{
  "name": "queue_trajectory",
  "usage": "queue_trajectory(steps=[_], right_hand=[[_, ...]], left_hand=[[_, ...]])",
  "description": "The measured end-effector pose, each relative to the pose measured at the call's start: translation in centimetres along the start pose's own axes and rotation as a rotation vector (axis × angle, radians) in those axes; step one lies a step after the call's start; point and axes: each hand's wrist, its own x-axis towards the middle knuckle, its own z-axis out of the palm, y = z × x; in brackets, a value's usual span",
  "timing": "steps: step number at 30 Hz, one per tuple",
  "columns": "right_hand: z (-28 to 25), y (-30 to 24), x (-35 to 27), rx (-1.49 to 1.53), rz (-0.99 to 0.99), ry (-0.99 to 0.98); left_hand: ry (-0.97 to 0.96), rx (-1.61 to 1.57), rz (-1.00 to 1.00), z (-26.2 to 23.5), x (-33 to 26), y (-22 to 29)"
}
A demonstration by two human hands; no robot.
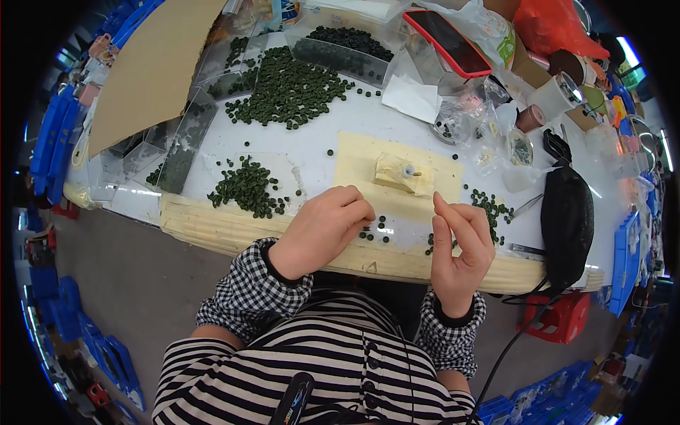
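Observation:
My left hand (326,225) hovers just above the table's near edge, fingers bent and pressed together; whatever is between them is hidden. Beside some loose dark green round pieces (382,225), its fingertips point right. My right hand (464,244) is raised with thumb and index finger close together, and anything in that pinch is too small to make out. Beyond both hands, a tape-wrapped block (397,175) with a small post (409,171) on top sits on a cream-yellow sheet (347,156). A small pile of green pieces (244,188) lies left of my left hand, others (489,209) right of my right.
A large heap of green pieces (283,88) spreads at the back left, near a clear bin (340,60) and cardboard (152,78). A red-cased phone (450,44) rests at the back. On the right are a black pouch (567,219), tweezers (528,205) and small bags. Padding covers the front edge (212,230).

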Motion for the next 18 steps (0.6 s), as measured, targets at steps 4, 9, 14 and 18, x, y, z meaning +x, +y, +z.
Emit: queue_trajectory(steps=[4,9,14,18], right_hand=[[0.4,0.7,0.3,-0.038,-0.008,0.015],[1.1,1.0,1.1,-0.079,-0.011,0.025],[1.2,1.1,1.1,-0.096,-0.035,0.022],[1.3,1.0,0.9,-0.093,-0.038,0.021]], left_hand=[[0.069,-0.095,-0.101,-0.2,-0.3,0.1],[0.138,-0.084,-0.080,-0.2,0.0,0.0],[0.120,0.008,-0.022,0.2,0.2,-0.1],[0.130,0.128,0.013,1.3,0.6,-0.2]])
